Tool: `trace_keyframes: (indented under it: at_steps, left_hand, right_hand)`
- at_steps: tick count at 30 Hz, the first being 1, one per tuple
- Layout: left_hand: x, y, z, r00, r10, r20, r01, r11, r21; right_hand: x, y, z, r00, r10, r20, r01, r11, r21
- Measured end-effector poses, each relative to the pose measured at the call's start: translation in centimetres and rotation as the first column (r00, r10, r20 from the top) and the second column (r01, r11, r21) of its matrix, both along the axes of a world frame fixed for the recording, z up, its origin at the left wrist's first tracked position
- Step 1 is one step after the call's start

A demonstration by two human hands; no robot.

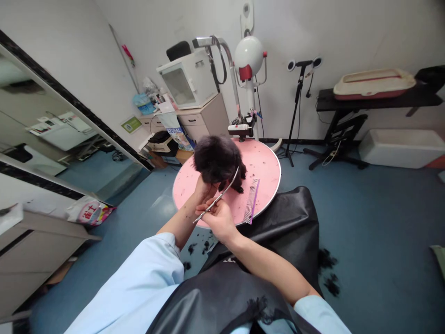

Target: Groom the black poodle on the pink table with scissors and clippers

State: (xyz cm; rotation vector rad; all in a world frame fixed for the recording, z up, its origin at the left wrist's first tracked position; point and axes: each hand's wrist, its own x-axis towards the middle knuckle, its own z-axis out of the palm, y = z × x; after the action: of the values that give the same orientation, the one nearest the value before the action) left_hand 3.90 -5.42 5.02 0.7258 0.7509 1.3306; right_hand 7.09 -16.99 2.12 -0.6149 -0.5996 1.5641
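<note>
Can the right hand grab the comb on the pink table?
Probably yes. The comb lies bare on the pink table, just beside the right hand. But that hand already holds scissors.

The dog (217, 157) stands on the round table (267, 162), the comb (251, 208) lying to its right.

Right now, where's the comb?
In the head view the comb lies flat on the pink round table, near its front-right edge, just right of the right hand holding the scissors and beside the black dog.
</note>
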Motion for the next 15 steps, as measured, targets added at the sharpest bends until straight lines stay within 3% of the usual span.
trace_keyframes:
  at_steps: [5,7,9,12,15]
  left_hand:
    - [-0.2,1.1,-0.5,0.976,-0.068,0.208,0.109,0.975,-0.192]
    - [0.1,1.3,-0.6,0.953,-0.097,0.288,0.169,0.956,-0.239]
    - [0.5,1.4,-0.8,0.923,-0.113,0.367,0.216,0.943,-0.254]
    - [1.0,1.5,-1.0,0.881,-0.134,0.454,0.268,0.932,-0.246]
    - [1.1,1.5,-1.2,0.846,-0.156,0.509,0.310,0.921,-0.234]
  right_hand:
    - [1.4,-2.0,-2.2,0.997,-0.043,0.060,0.040,0.998,0.046]
    - [2.8,-2.5,-3.3,0.975,-0.048,0.218,0.038,0.998,0.048]
    - [4.6,-2.6,-3.8,0.906,0.035,0.422,-0.053,0.998,0.030]
    - [7.7,-2.2,-2.3,0.703,0.137,0.698,-0.259,0.963,0.072]
    - [9.9,-1.1,1.5,0.349,0.107,0.931,-0.465,0.882,0.072]
